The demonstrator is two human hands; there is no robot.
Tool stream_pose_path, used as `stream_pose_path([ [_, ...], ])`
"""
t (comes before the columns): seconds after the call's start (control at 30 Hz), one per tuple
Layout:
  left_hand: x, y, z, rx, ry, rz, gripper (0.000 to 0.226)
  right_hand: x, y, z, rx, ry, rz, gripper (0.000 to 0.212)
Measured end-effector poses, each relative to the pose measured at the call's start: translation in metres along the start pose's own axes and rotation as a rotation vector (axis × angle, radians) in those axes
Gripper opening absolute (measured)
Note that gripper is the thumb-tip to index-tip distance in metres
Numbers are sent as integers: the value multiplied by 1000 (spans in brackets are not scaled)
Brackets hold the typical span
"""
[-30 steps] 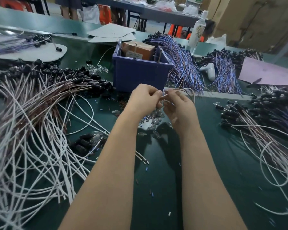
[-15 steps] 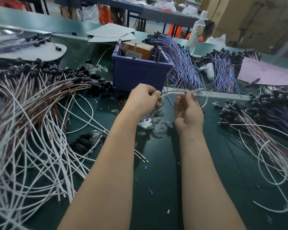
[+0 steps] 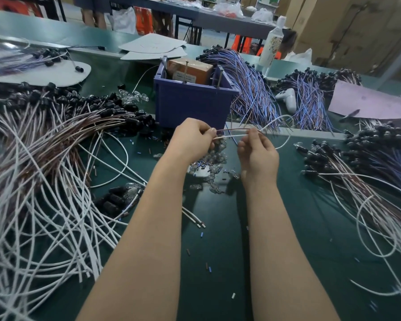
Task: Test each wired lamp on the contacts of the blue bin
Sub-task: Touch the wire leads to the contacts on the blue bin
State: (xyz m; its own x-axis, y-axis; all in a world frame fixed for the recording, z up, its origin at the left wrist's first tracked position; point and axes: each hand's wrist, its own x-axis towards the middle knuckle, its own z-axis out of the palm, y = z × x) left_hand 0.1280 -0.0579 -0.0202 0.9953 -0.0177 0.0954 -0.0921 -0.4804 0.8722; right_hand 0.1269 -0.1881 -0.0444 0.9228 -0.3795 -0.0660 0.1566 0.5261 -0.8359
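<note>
Left of the blue bin, a large heap of white- and brown-wired lamps is sprawling over the green desk. Nothing is showing whether these are waiting for the test or have passed it. At the bin's rim two upright metal pins are standing, which I am taking for the contacts, and no wire is touching them.

Just in front of the bin the left grip is pinching one end of a wired lamp. Its fingers are curling round that end, so the bulb itself is hiding from view. The lamp's two leads, one white and one brown, are running rightward to the right grip, which is pinching them partway along. Their free ends are looping on past the bin's right corner. Beneath both hands, loose glass bulbs are lying in front of the bin.

Right of the bin a blue-wired bundle is lying just beside it, and further right another heap of lamps is spreading out.

By my judgement this lamp is only being readied, with its leads being drawn straight. Bringing them up to the contacts is remaining, and many lamps look to be waiting after it.
</note>
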Motion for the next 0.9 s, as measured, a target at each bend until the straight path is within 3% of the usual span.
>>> stream_pose_path([
  [0.1,0,2,4,9,9,1,24,-2,2,3,130,-91,140,13],
  [0.2,-1,4,5,0,-8,34,23,-5,6,6,-10,-280,180,11],
  [0.3,-1,2,5,-34,6,30,23,-6,8,6,-187,-358,111,12],
  [0.4,-1,3,6,-61,13,23,21,-6,9,7,-323,-323,-9,14],
  [0.47,0,3,6,-44,20,17,22,-6,9,7,-280,-256,-35,14],
  [0.57,1,1,4,-26,23,-15,23,-4,5,4,-56,-184,55,15],
  [0.67,0,1,5,-9,8,-4,23,-4,5,4,38,-255,151,12],
  [0.9,1,0,8,-7,22,22,26,-5,7,6,-114,-226,0,18],
])
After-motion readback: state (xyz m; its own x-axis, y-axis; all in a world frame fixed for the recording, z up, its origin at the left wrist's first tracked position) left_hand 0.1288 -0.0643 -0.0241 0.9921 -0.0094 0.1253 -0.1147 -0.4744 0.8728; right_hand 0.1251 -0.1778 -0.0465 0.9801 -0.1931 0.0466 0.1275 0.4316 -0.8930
